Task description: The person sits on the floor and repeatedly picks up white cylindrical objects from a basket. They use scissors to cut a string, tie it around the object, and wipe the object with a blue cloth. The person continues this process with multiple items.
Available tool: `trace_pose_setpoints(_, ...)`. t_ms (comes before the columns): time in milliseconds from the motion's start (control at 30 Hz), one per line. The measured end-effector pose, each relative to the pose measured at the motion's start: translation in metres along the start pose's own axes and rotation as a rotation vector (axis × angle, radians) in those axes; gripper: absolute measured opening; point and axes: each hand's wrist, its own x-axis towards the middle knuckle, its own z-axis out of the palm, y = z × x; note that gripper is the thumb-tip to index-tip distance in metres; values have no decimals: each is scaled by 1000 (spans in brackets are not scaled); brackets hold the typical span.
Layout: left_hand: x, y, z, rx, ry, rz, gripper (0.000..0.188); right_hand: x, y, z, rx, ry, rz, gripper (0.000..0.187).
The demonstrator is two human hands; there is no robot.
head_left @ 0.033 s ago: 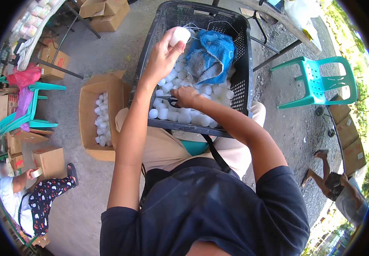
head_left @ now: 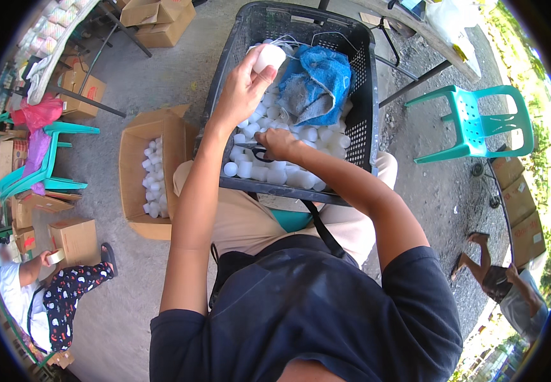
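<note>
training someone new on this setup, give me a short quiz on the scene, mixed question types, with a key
1. Fill in the blank: the raised white piece is held in the person's ___ hand.

2. True or false: the blue cloth lies inside the black crate.

3. Multiple choice: what is in the open cardboard box on the floor to the left of the crate?
A) rolls of tape
B) small white pieces
C) folded shirts

Key
1. Left: the left hand holds it up over the crate.
2. True.
3. B.
</note>
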Motion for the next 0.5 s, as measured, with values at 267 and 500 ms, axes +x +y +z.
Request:
trace_pose_setpoints(267,-49,-3,-53,-305,46,-295,47,-119,48,-107,1250,-192,-112,49)
trace_pose_setpoints(500,-72,17,-5,-291,-259,-394,45,-135,-7,-137,1540,757,-352,55)
